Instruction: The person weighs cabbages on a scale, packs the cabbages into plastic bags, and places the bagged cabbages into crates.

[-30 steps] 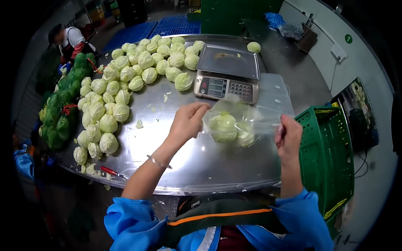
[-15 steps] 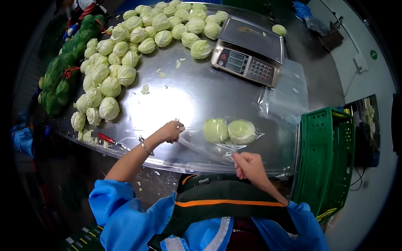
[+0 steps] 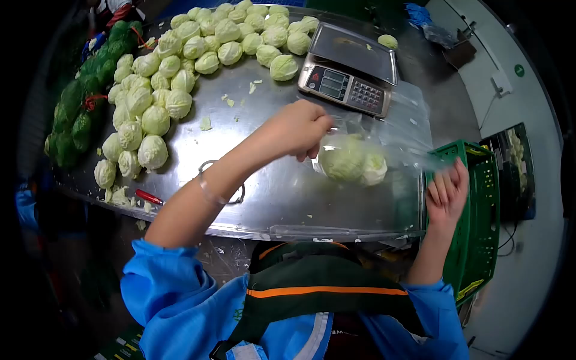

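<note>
Two pale green cabbages (image 3: 343, 161) lie side by side inside a clear plastic bag (image 3: 393, 150) on the metal table. At the bag's left edge is my left hand (image 3: 300, 131), its fingers closed on the film. My right hand (image 3: 447, 191) is raised at the bag's other end, fingers curled round the plastic, which is stretched between both hands. Just beyond the bag stands a digital scale (image 3: 345, 87) with a bare tray. More flat plastic bags (image 3: 411, 111) lie to the right of the scale.
Many loose cabbages (image 3: 155, 120) cover the table's left and far sides. Green net sacks (image 3: 81, 120) lie at the far left. A red-handled knife (image 3: 149, 197) is near the front edge. A green crate (image 3: 480, 204) stands at the right. Part of a co-worker (image 3: 117, 11) shows top left.
Both hands have moved up and apart from near the table's front edge, to the right. The plastic now stretches across the two cabbages between them. The view has shifted slightly.
</note>
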Action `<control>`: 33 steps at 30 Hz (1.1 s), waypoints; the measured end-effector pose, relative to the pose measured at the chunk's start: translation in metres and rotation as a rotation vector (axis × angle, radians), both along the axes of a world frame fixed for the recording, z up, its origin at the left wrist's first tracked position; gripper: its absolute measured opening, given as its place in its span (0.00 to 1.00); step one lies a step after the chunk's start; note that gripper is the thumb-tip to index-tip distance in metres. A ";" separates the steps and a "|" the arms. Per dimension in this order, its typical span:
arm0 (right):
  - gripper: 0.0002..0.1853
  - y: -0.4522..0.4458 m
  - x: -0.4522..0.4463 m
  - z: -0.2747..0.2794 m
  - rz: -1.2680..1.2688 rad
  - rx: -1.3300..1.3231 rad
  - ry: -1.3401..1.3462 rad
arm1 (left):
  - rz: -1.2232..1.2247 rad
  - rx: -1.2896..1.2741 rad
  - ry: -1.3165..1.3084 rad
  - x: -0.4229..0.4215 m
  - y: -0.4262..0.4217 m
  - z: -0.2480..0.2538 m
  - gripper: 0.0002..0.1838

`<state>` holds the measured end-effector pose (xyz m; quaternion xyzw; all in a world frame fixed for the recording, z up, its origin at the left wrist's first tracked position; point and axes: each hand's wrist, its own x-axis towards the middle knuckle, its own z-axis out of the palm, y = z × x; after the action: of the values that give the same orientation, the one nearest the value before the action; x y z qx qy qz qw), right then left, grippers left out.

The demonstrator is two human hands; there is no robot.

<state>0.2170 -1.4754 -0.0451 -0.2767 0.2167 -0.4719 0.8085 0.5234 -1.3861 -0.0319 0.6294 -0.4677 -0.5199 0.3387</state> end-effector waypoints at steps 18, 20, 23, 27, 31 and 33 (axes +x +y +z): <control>0.09 0.107 0.115 0.012 0.355 -0.938 0.987 | -0.165 0.601 0.133 0.018 0.071 -0.168 0.16; 0.08 0.093 0.145 -0.048 0.524 -1.150 1.013 | -0.121 0.598 0.177 0.016 0.073 -0.166 0.16; 0.10 0.106 0.154 -0.103 0.573 -1.207 1.288 | -0.102 0.573 0.241 0.017 0.077 -0.159 0.17; 0.12 0.132 0.156 -0.116 0.525 -1.054 1.350 | -0.011 0.573 0.360 0.015 0.081 -0.170 0.17; 0.11 0.138 0.156 -0.135 0.474 -0.995 1.363 | 0.010 0.568 0.426 0.020 0.076 -0.158 0.13; 0.10 0.147 0.152 -0.142 0.413 -0.994 1.347 | -0.038 0.571 0.360 0.017 0.078 -0.162 0.13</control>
<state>0.3695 -1.3280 -0.1868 -0.8533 0.3638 -0.0907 0.3623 0.5404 -1.3076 -0.1942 0.5882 -0.2473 -0.7390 0.2163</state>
